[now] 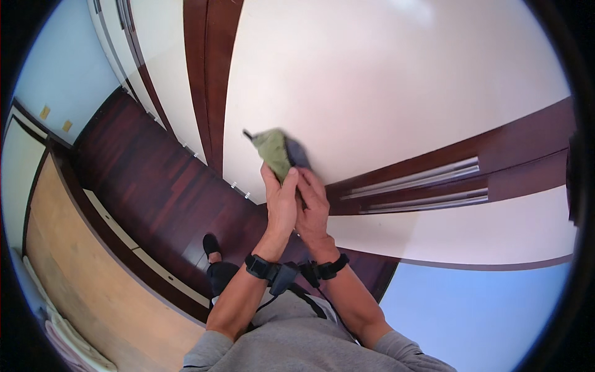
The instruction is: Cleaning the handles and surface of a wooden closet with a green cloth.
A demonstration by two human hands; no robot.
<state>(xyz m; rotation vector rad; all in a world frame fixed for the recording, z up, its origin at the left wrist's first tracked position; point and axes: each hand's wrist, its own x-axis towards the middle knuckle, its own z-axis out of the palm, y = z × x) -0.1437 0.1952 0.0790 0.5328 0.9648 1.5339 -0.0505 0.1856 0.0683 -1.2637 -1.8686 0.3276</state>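
Observation:
A small folded cloth item [271,149], green on one side and dark grey on the other, is held up in front of me. Its exact kind does not show; a dark seam runs between the two colours and a short black tab sticks out at its far left corner. My left hand [282,201] grips its near end, thumb along the green side. Close against it, my right hand [313,201] has its fingers closed round the grey side. The part of the cloth between the palms is hidden.
Beyond my hands stand large cream wardrobe doors [396,80] with dark red-brown trim and long silver handles [415,177]. On the left is a wooden bed base [105,260] with drawers [149,257] along its side. Dark wood floor [155,173] runs between them.

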